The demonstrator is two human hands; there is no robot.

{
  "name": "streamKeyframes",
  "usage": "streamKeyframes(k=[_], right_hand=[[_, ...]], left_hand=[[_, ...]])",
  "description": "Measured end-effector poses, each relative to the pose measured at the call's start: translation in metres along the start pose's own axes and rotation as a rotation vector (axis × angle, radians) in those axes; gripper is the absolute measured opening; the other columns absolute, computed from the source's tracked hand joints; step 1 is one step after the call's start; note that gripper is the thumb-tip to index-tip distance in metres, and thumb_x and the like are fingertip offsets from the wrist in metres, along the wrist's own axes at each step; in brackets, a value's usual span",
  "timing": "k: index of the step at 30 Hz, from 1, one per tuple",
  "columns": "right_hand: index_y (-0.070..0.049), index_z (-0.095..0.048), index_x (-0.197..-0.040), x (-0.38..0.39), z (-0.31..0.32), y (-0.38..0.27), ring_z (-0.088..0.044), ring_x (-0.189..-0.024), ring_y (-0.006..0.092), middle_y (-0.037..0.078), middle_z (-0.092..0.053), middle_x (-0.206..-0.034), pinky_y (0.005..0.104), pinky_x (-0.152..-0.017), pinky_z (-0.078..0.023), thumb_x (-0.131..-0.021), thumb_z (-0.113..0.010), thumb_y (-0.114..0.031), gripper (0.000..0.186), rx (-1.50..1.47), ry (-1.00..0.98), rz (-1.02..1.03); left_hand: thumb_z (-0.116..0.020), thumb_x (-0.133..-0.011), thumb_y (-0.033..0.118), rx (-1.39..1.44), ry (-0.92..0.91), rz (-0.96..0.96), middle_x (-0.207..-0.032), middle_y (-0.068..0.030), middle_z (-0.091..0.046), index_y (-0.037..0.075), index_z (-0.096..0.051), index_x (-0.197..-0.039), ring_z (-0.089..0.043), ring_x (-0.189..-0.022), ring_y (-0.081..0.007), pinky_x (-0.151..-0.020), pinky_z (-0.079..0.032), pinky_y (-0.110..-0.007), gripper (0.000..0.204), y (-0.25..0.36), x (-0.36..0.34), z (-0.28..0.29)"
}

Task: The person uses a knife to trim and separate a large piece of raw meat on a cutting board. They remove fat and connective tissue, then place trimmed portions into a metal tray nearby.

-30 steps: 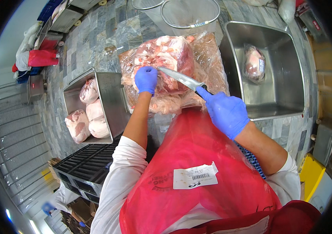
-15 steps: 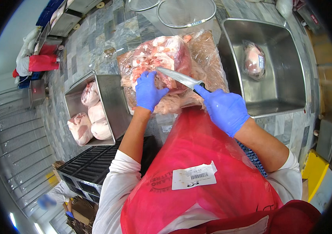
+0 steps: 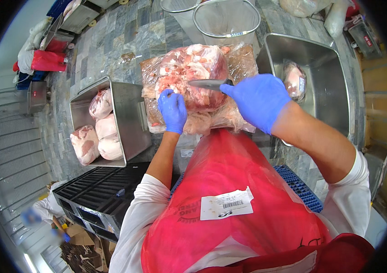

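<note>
A large piece of raw meat (image 3: 192,68), red with pale fat and small loose scraps on top, lies on clear plastic film over a brown cardboard-like sheet (image 3: 243,59). My right hand (image 3: 259,102), in a blue glove, grips a knife (image 3: 206,84) by its black handle. The blade points left, over the meat's near part. At the meat's near left edge is my left hand (image 3: 172,110), also gloved in blue, its fingers curled in. Whatever those fingers hold is hidden.
Left stands a steel bin (image 3: 132,125) with several pale meat pieces (image 3: 107,125). A steel bin (image 3: 325,82) at right holds one wrapped piece (image 3: 294,81). Clear-sided containers with rims (image 3: 227,34) stand beyond the meat. Black crates (image 3: 98,191) are near left; co-workers (image 3: 39,61) stand farther off.
My right hand has lifted the knife up and away from me, and the blade now lies nearly level across the view. My left hand's spread fingers have curled in.
</note>
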State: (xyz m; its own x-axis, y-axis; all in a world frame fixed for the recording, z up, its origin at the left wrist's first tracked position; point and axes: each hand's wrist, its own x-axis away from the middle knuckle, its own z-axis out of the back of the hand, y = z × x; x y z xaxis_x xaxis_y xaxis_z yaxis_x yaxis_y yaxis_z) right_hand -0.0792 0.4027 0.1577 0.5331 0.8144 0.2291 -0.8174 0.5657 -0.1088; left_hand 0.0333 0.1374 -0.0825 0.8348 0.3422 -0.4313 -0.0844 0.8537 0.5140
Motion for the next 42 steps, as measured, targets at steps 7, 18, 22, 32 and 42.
streamKeyframes(k=[7,18,22,32,42], right_hand=[[-0.023,-0.076,-0.121,-0.067,0.057,-0.003,-0.074,-0.097,0.0345,0.013,-0.076,-0.102,0.0471,-0.080,-0.059,-0.089,-0.062,-0.012,0.037,0.152,-0.307,0.057],[-0.024,-0.074,-0.125,-0.105,0.069,0.002,-0.073,-0.093,0.0384,0.018,-0.074,-0.098,0.0497,-0.080,-0.058,-0.092,-0.059,-0.013,0.038,0.149,-0.453,0.116],[-0.027,-0.065,-0.138,-0.064,0.015,0.013,-0.072,-0.085,0.0401,0.018,-0.073,-0.094,0.0525,-0.072,-0.057,-0.096,-0.059,-0.020,0.043,-0.002,-0.329,0.093],[-0.020,-0.046,-0.152,0.018,-0.076,-0.019,-0.073,-0.076,0.0393,0.018,-0.073,-0.086,0.0531,-0.062,-0.058,-0.094,-0.057,-0.010,0.060,-0.135,-0.115,-0.107],[-0.023,-0.068,-0.132,0.005,-0.011,-0.017,-0.075,-0.092,0.0368,0.015,-0.076,-0.102,0.0521,-0.078,-0.059,-0.098,-0.052,-0.017,0.039,-0.073,-0.239,-0.114]], left_hand=[[-0.067,-0.094,0.010,0.183,0.133,0.162,-0.122,-0.0228,-0.061,0.001,-0.070,-0.092,-0.057,-0.116,-0.0368,-0.100,-0.043,-0.047,0.010,-0.004,0.012,-0.013],[-0.066,-0.099,0.012,0.498,0.101,0.306,-0.142,-0.0238,-0.052,-0.001,-0.072,-0.101,-0.051,-0.133,-0.0374,-0.112,-0.040,-0.044,0.015,-0.033,0.023,-0.017],[-0.067,-0.098,0.012,0.383,0.032,0.226,-0.140,-0.0238,-0.054,0.000,-0.073,-0.101,-0.051,-0.133,-0.0377,-0.112,-0.040,-0.045,0.013,-0.035,0.019,-0.010],[-0.068,-0.096,0.011,0.455,0.039,0.297,-0.137,-0.0233,-0.055,0.000,-0.075,-0.098,-0.052,-0.131,-0.0349,-0.110,-0.042,-0.042,0.013,-0.040,0.020,-0.013],[-0.067,-0.096,0.017,0.478,0.020,0.348,-0.118,-0.0163,-0.066,0.005,-0.079,-0.091,-0.053,-0.131,-0.0323,-0.110,-0.042,-0.042,0.018,-0.061,0.011,-0.013]])
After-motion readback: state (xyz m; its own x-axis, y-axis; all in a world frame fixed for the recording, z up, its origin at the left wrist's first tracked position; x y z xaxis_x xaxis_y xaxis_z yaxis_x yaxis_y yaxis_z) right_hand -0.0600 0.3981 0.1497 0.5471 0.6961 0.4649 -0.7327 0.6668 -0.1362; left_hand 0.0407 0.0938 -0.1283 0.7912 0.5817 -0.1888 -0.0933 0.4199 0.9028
